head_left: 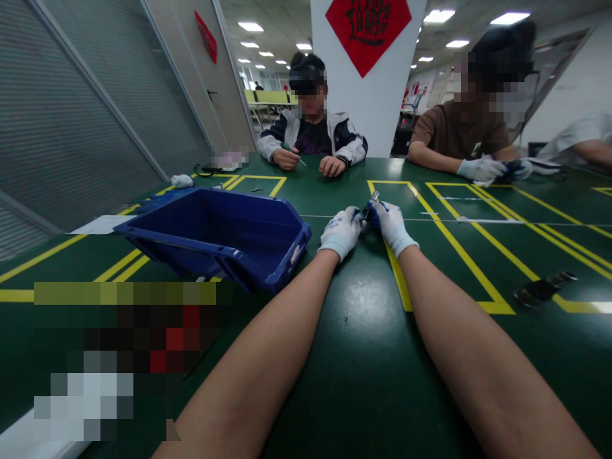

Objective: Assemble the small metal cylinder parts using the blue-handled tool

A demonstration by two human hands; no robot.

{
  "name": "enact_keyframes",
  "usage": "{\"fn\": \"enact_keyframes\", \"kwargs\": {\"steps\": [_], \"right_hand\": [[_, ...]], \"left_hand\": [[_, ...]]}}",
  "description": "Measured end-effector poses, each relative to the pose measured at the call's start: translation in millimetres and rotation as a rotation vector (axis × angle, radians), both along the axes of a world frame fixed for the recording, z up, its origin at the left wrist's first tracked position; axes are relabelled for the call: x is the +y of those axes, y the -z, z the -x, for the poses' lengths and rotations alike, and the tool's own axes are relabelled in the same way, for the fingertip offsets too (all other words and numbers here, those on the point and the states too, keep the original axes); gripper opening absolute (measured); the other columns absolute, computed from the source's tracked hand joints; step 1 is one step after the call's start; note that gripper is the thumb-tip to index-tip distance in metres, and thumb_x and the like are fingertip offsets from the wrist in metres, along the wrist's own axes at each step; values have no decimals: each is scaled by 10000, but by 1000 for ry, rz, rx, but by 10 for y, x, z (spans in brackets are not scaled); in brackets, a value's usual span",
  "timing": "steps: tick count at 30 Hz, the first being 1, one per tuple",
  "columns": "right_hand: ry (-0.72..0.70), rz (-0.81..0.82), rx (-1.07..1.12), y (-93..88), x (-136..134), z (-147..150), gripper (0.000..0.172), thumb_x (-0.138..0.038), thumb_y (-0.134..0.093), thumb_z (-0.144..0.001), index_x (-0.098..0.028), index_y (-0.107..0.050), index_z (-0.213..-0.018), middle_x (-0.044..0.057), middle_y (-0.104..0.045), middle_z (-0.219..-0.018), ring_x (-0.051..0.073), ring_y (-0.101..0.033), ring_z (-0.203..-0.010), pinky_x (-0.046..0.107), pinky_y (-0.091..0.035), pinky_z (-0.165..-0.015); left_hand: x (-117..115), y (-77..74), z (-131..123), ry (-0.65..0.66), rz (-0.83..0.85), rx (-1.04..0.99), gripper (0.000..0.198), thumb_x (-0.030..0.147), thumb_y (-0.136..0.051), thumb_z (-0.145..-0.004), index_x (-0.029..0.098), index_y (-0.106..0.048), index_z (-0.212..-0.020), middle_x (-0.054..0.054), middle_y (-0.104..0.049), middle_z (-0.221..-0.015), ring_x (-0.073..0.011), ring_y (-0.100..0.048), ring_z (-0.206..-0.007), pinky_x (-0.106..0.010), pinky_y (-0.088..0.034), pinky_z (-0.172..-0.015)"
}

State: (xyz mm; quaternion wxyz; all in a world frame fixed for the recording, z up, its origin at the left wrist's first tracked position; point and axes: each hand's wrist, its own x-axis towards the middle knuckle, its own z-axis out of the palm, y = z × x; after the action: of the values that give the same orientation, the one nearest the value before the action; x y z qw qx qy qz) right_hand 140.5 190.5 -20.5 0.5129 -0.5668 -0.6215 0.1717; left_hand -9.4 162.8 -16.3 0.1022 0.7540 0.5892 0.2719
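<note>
My left hand, in a white glove with blue fingertips, is closed on the left side of a small dark and metallic part. My right hand, gloved the same way, grips that part from the right, and a shiny metal end sticks up between the hands. Fingers cover much of the part, so its full shape is hidden. Both hands are together above the green table. To their left stands a large blue bin. A tiny piece lies on the table nearer to me.
A dark cylindrical part with a metal end lies at the right. Across the table, one person holds a thin tool and another wears white gloves. White paper lies behind the bin's left side.
</note>
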Motion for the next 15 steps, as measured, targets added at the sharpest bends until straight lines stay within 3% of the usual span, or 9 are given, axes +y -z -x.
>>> {"fn": "enact_keyframes", "kwargs": {"steps": [3, 8, 15], "right_hand": [[-7, 17, -33, -24, -56, 14, 454, -562, -459, -766, -153, -613, -642, -8, -555, -586, 128, -475, -587, 251, -377, -600], [-38, 63, -69, -92, -265, 51, 418, -540, -485, -756, -171, -620, -613, -6, -581, -580, 143, -510, -601, 254, -387, -600], [-15, -28, -136, -119, -996, 88, 335, -475, -506, -768, -203, -689, -836, 32, -680, -825, 190, -592, -765, 308, -451, -741]], "left_hand": [[-70, -28, 5, 86, 4, 43, 341, 423, -295, -931, 293, -501, -1170, -52, -598, -1142, -200, -568, -1041, -313, -439, -876], [-257, -43, 13, 89, 29, 99, 324, 432, -389, -886, 288, -506, -1152, -59, -616, -1111, -223, -592, -992, -337, -459, -831], [-795, -125, 11, 150, 32, 179, 283, 395, -430, -865, 238, -579, -1046, -69, -642, -1071, -233, -597, -996, -329, -462, -845]]}}
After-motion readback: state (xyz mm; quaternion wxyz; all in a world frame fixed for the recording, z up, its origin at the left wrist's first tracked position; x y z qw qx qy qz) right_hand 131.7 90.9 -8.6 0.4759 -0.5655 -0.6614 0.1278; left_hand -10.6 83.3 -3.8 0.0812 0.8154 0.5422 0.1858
